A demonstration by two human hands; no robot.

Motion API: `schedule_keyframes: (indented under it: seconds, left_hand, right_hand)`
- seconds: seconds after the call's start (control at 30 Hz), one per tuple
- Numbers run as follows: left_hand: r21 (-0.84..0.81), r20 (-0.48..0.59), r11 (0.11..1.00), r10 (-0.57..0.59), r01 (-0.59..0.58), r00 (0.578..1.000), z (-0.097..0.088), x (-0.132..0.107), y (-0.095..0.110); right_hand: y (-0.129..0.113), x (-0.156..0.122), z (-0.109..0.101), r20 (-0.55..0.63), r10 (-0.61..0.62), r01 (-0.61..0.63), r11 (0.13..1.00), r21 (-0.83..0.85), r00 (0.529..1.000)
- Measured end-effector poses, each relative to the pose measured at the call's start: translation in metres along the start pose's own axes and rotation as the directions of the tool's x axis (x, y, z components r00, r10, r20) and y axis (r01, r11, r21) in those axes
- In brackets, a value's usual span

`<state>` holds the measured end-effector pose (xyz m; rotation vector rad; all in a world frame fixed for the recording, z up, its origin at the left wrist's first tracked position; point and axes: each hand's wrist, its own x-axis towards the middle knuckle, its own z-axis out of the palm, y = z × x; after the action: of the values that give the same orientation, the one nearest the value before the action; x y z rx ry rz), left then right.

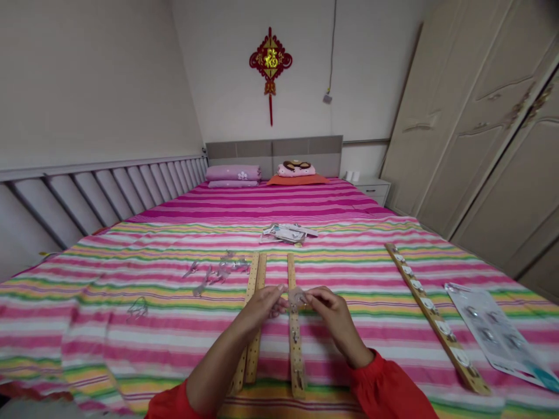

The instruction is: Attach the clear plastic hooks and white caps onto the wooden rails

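Observation:
My right hand (329, 308) pinches a small clear piece with a metal glint, apparently a clear hook (299, 295), over a narrow wooden strip with holes (296, 355). Across from it is my left hand (266, 302), fingers curled with thumb and forefinger close to the clear piece; what they grip, if anything, I cannot make out. Small metal hooks (295, 336) sit along this strip below the hands. Two more perforated wooden strips (253, 355) lie side by side under my left wrist, partly hidden by it.
Small clear packets (222, 269) lie scattered at left, near a tangle of thin wire or clear plastic (138, 308). Flat cards (286, 233) are piled ahead. To the right are a wooden strip with white round hooks (430, 305) and a blister card (498, 337), all on the striped bedspread (174, 343).

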<state>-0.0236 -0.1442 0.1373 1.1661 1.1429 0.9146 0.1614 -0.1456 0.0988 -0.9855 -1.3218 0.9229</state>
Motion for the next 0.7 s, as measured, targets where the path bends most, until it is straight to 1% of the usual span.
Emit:
schedule_keyframes:
  seconds: [0.1,0.17,0.23,0.33,0.4,0.53,0.7]
  left_hand:
    - [-0.037,-0.115,0.998,0.055,-0.059,0.992,0.005,0.019,-0.012]
    - [-0.08,-0.152,0.995,0.054,-0.067,0.987,0.007,0.032,-0.022]
    - [-0.107,-0.178,0.991,0.059,-0.079,0.982,0.008,0.045,-0.032]
    - [-0.118,-0.203,0.986,0.092,-0.117,0.975,0.008,0.061,-0.045]
    - [-0.127,-0.221,0.984,0.094,-0.124,0.971,0.009,0.07,-0.049]
    - [-0.147,-0.237,0.982,0.077,-0.115,0.968,0.014,0.083,-0.047]
    - [-0.163,-0.255,0.981,0.059,-0.103,0.965,0.017,0.096,-0.048]
  right_hand:
    - [0.012,0.01,0.002,-0.021,0.188,-0.182,0.97,0.16,0.982]
    - [0.018,0.015,0.006,-0.009,0.265,-0.254,0.935,0.247,0.964]
    - [0.025,0.019,0.011,-0.002,0.317,-0.301,0.901,0.314,0.948]
    - [0.035,0.023,0.016,-0.011,0.364,-0.336,0.869,0.362,0.931]
    - [0.042,0.026,0.018,-0.028,0.378,-0.341,0.863,0.372,0.925]
    - [0.056,0.034,0.023,-0.064,0.39,-0.337,0.857,0.389,0.919]
    - [0.073,0.045,0.026,-0.075,0.399,-0.341,0.855,0.39,0.914]
